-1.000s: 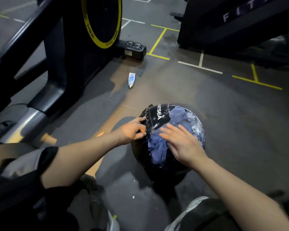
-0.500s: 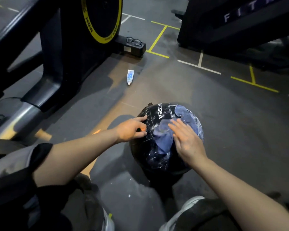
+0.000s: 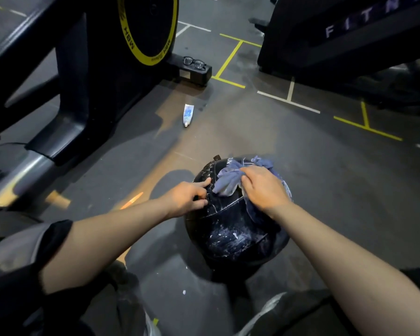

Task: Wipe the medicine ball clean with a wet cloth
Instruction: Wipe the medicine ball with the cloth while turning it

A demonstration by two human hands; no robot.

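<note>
— Where does the ball sit, and what has hold of it?

— The round black stitched medicine ball (image 3: 230, 229), streaked with white smears, rests on the dark grey gym floor (image 3: 301, 154) between my knees. My right hand (image 3: 264, 187) lies on its upper right side, fingers curled into the crumpled blue-grey wet cloth (image 3: 228, 180), bunching it against the ball. My left hand (image 3: 187, 197) steadies the upper left side, forefinger stretched along the surface, thumb pressed to a seam; the other fingers are tucked under, and I cannot tell whether they grip anything.

— What can't you make out?

— The white lettering at the ball's top is mostly covered by the cloth; only a few letters show. Part of the cloth disappears beneath my right palm and wrist. My clothing at the bottom edge is blurred and cropped.

— And the surroundings?

— A small white squeeze tube (image 3: 188, 115) lies on the floor well beyond the ball. Black-framed glasses (image 3: 194, 63) rest on the foot of a black exercise machine with a yellow-rimmed wheel (image 3: 147, 30), cut off by the top edge. Yellow and white floor lines (image 3: 228, 59) cross behind.
</note>
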